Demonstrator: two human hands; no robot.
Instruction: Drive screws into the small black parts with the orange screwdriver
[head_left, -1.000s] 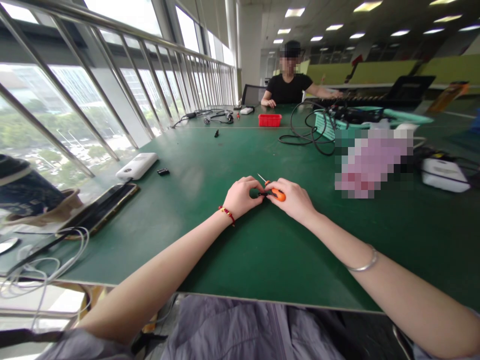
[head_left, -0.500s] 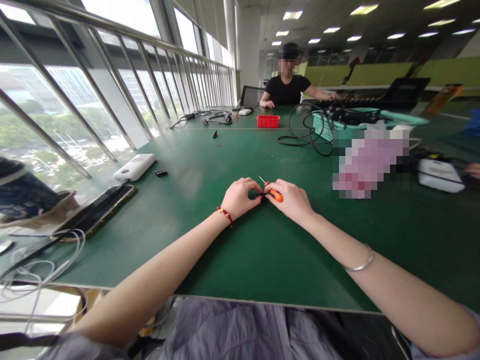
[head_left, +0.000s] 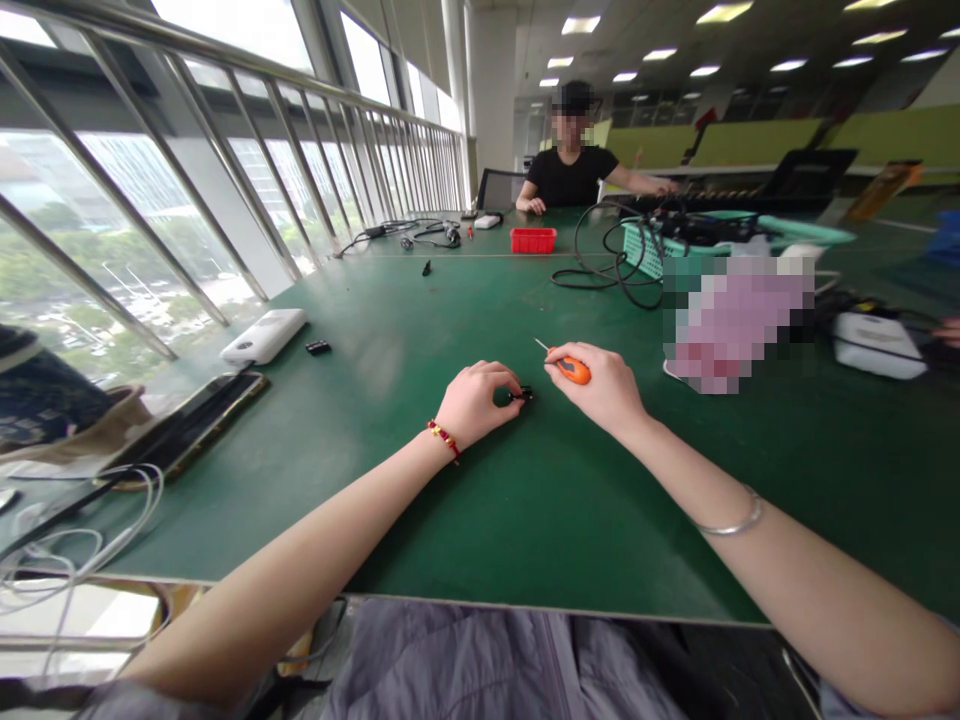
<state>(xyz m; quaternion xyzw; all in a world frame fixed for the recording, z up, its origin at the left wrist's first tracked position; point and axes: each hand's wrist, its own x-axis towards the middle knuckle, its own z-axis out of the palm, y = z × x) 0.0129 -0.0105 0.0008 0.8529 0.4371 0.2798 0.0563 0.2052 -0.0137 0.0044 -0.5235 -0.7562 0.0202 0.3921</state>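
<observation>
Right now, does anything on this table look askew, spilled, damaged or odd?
Nothing stands out. The left hand pinches a small black part on the green table; the right hand holds an orange screwdriver clear of it. Loose black cables sprawl farther back, but nothing looks spilled or broken.

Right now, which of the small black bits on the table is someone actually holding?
The small black part pinched by the left hand, beside the orange screwdriver; the black clip by the white power bank lies untouched.
</observation>
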